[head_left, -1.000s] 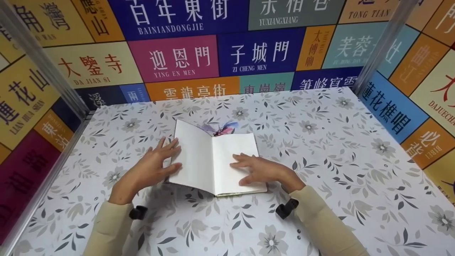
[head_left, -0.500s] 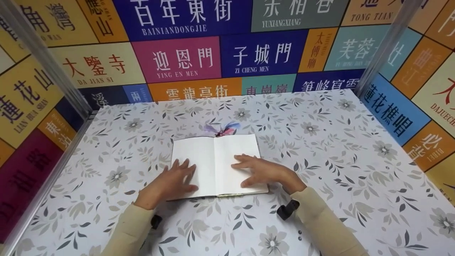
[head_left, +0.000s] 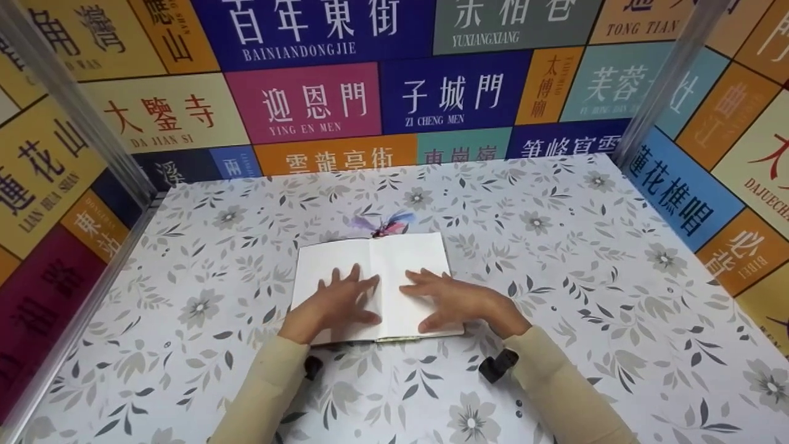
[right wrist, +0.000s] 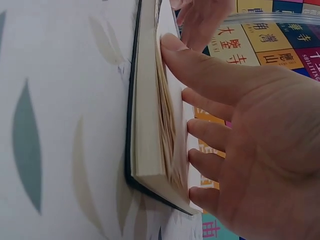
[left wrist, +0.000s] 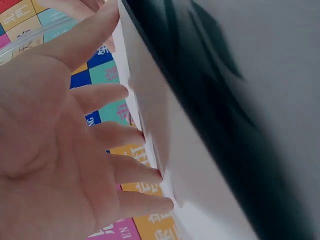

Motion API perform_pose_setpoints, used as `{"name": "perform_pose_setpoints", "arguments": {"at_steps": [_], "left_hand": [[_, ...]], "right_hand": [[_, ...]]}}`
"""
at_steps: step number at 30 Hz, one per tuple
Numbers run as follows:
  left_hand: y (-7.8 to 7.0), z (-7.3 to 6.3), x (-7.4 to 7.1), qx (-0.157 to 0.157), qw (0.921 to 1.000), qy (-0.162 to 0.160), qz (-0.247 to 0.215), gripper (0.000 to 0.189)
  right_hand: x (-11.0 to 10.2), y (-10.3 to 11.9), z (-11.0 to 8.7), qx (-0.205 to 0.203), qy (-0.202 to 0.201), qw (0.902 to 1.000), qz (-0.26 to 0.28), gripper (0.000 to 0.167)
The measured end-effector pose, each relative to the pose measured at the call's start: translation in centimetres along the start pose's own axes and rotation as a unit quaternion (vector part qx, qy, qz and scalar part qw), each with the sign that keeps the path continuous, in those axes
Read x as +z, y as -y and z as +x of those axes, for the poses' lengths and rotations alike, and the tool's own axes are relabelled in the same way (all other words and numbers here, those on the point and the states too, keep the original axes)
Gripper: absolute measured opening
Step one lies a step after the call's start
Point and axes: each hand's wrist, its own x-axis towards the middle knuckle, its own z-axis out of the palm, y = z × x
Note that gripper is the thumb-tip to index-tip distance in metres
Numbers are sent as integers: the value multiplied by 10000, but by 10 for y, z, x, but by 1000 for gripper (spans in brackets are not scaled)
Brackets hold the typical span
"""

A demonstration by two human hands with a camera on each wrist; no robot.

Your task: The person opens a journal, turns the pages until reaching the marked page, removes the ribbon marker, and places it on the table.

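An open notebook [head_left: 320, 265] with blank white pages lies flat on the table. My left hand [head_left: 339, 302] rests on the left page, fingers spread, its thumb near the centre fold. On the right page my right hand [head_left: 453, 296] lies with fingers apart and touching the paper. In the left wrist view, the fingertips of the left hand [left wrist: 50, 140] meet the page surface. The right wrist view shows a thick page block [right wrist: 150, 110] over a dark cover, under the right hand [right wrist: 265, 135]. Both palms are lifted off the pages.
A blue, pink and purple wispy ornament [head_left: 385, 223] sits at the notebook's top edge; its kind is unclear. A white floral cloth [head_left: 555, 277] covers the table. Panels with coloured signs [head_left: 302, 102] stand behind and at the sides. Each wrist carries a small black camera [head_left: 498, 365].
The raised left side of the notebook has come down flat. My left hand has moved right, from its outer edge across the left page toward the fold. The right hand has stayed nearly still.
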Motion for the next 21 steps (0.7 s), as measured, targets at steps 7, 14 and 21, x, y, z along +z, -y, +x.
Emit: {"name": "perform_pose_setpoints", "arguments": {"at_steps": [7,14,21], "left_hand": [[-6,11,-1,-211,9993,212,-213,81],[-11,11,0,-368,9988,270,-195,83],[-11,14,-1,-445,9982,365,-185,84]], "right_hand": [[0,8,-4,273,293,9985,-373,99],[1,12,-6,367,446,9959,-699,109],[-4,11,-8,327,559,9964,-549,95]]}}
